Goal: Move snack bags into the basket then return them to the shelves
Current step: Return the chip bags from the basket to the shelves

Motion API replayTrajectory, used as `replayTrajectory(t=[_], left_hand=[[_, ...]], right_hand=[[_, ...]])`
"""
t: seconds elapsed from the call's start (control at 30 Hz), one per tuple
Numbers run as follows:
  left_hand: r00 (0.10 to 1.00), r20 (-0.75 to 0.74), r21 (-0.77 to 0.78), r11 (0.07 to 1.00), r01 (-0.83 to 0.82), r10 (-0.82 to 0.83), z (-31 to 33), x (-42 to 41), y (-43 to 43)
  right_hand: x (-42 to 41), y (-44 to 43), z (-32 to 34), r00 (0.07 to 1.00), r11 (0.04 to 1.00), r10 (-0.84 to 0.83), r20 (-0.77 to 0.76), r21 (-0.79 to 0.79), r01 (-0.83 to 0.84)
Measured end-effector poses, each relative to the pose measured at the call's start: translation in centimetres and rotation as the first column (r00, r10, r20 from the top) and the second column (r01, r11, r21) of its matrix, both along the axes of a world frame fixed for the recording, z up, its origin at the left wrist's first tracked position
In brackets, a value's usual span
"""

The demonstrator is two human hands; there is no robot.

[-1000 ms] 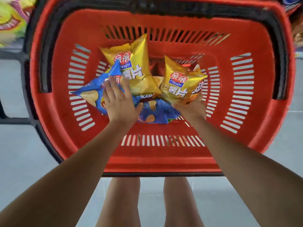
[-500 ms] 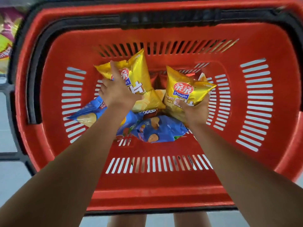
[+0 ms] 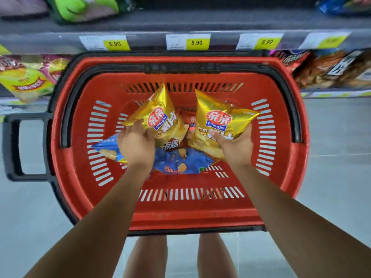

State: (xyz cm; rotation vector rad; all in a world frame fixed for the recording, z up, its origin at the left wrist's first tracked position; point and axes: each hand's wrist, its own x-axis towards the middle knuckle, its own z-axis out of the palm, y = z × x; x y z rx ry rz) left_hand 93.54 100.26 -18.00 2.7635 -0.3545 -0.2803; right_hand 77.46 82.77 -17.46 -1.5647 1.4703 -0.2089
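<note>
Inside the red basket (image 3: 180,213), a gold chip bag (image 3: 158,115) is gripped by the curled fingers of the left hand (image 3: 138,145), a second gold bag (image 3: 218,119) by the right hand (image 3: 235,146); blue bags (image 3: 180,161) are seen beneath.

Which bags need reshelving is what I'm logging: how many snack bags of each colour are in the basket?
Gold: 2, left gold bag in the left hand, right gold bag in the right hand
Blue: 2, left blue bag and centre blue bag
Red: 1, red bag, mostly hidden
Total: 5
</note>
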Motion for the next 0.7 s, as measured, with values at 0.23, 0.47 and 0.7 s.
replayTrajectory(t=[0.23,0.47,0.7], left_hand=[[0.974,-0.209,0.133,0.989,-0.057,0.084,1.1,0.4,-0.4],[0.978,-0.204,0.258,0.962,0.092,-0.039,-2.9,2.2,-1.7],[0.966,-0.238,0.334,0.925,0.179,-0.102,-3.6,3.0,-2.6]], right_hand=[[-1.3,0.1,2.9,0.996,0.995,0.093,0.011,0.044,-0.093],[-2.7,1.9,-1.6,0.997,0.994,0.058,0.047,0.089,-0.062],[-3.7,2.9,-2.8,0.995,0.991,-0.081,0.055,0.109,0.075]])
